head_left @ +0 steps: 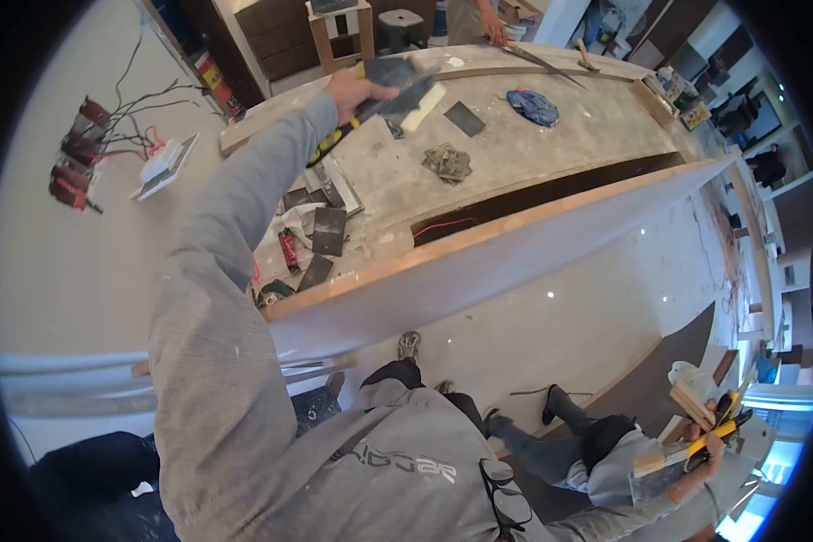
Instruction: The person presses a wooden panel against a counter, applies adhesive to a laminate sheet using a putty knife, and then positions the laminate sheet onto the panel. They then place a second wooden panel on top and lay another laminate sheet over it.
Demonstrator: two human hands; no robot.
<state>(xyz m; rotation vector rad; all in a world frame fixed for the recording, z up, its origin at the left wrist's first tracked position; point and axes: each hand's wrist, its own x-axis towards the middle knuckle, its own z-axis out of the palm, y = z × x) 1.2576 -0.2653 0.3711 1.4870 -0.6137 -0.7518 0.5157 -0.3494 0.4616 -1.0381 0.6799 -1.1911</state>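
My left hand [352, 93] reaches over the dusty worktop [379, 167], closed around a dark, motion-blurred tool [393, 79] with a black-and-yellow handle. Beside it is a pale yellow block [425, 108]. A dark flat pad [464, 118] and a stack of grey square pads [447, 163] lie close by. Low at the right, my right hand [709, 447] grips a bundle: a yellow-and-black tool [715, 434], a flat paintbrush [650, 462] with light bristles, and wooden handles [691, 406].
Across the worktop, another person's hand [494, 32] is at a handsaw [542, 63]. A blue cloth [533, 107] lies mid-table. Along the near side runs a long slot [542, 199] behind a wood-edged panel [506, 253]. Wires hang from wall boxes [86, 135]. Another person's legs [551, 434] are at right.
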